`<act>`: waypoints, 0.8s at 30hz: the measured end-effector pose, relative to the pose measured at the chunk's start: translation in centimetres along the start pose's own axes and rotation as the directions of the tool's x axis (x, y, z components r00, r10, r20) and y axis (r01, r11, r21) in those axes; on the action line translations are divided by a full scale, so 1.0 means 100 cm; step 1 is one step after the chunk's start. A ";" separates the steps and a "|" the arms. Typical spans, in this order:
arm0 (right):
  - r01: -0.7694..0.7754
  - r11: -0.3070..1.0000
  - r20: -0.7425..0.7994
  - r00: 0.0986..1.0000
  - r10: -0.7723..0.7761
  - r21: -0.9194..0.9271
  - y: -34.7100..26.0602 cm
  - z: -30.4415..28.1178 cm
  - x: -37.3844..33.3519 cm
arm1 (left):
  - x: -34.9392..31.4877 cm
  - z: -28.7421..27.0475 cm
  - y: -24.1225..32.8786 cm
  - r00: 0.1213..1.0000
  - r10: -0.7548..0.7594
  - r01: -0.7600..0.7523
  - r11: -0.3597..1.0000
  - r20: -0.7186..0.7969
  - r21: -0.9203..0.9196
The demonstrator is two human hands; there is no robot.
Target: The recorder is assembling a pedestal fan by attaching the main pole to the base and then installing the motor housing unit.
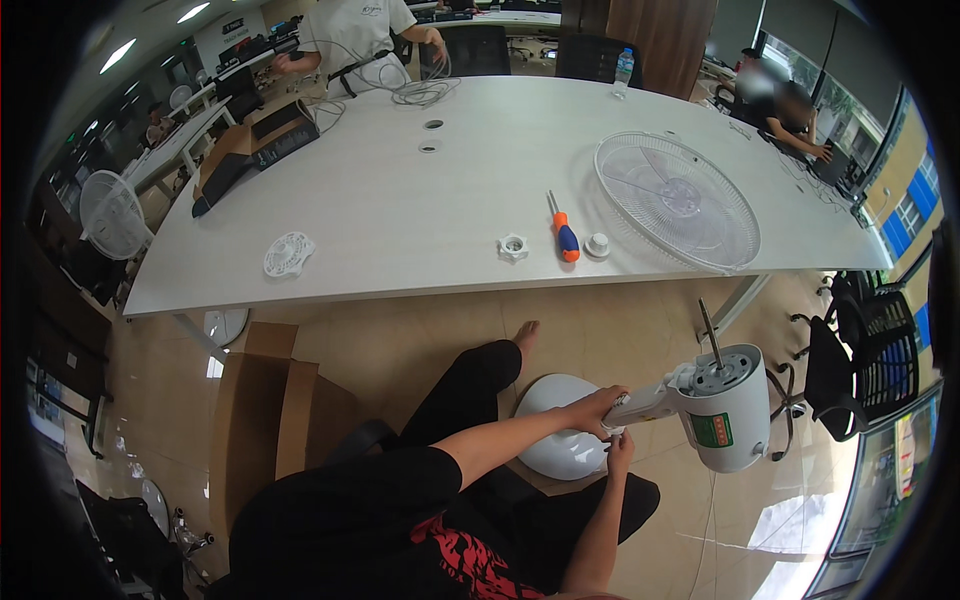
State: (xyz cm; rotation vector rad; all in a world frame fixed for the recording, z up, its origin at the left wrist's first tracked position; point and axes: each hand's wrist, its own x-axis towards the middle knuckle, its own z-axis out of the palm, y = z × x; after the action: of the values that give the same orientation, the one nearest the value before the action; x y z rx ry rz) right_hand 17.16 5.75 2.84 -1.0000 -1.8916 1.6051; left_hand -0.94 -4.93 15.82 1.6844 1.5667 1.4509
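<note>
The white motor head point(725, 410) of an electric fan is tilted over to the right, its bare metal shaft point(709, 330) pointing up and away. My left hand point(596, 410) is wrapped round the fan's neck point(640, 405), just left of the motor head. Close below, my right hand point(620, 455) has its fingers closed at the underside of the neck; whatever they pinch is hidden. A round white fan base point(560, 386) stands on the floor between my legs, partly covered by my left forearm.
On the white table point(400, 230) lie a clear fan grille point(680, 200), a screwdriver point(565, 235), a white knob point(597, 245), a white ring nut point(513, 248) and a perforated white part point(290, 255). An open cardboard box point(255, 420) stands left. Across the table, a person handles cable point(425, 92).
</note>
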 end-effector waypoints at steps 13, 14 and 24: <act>0.211 0.964 -0.022 0.976 -0.218 -0.162 0.008 0.012 0.000 | -0.001 -0.001 0.002 0.998 -0.062 0.062 0.998 0.018 0.012; 0.185 0.955 -0.034 0.980 -0.198 -0.231 0.006 0.012 0.000 | -0.001 -0.002 0.002 0.999 -0.046 0.046 0.998 0.014 0.049; 0.036 0.998 -0.098 0.994 -0.040 -0.043 -0.006 0.022 -0.009 | 0.003 0.001 -0.009 0.992 -0.099 0.100 0.995 0.074 -0.013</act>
State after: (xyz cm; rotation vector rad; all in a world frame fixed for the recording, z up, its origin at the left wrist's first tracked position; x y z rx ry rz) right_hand 15.96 3.67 3.09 -1.0348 -1.8724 1.4733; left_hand -1.28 -4.33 15.15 1.6077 1.5715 1.3343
